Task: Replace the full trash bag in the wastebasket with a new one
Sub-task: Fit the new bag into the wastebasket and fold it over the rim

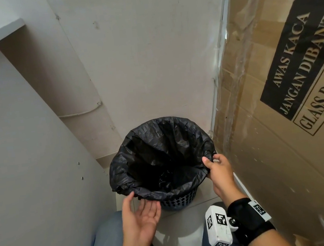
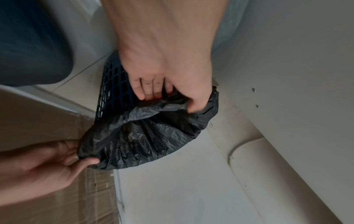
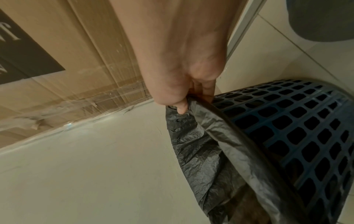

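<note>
At the bottom centre of the head view, your left hand grasps the black trash bag at the near rim. Your right hand pinches its right edge. Bag lines the blue wastebasket at centre frame.

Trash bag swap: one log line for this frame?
bag: black trash bag folded over wastebasket rim | right hand: pinching bag edge | left hand: fingers under near edge, thumb on top | lift: not yet
</note>
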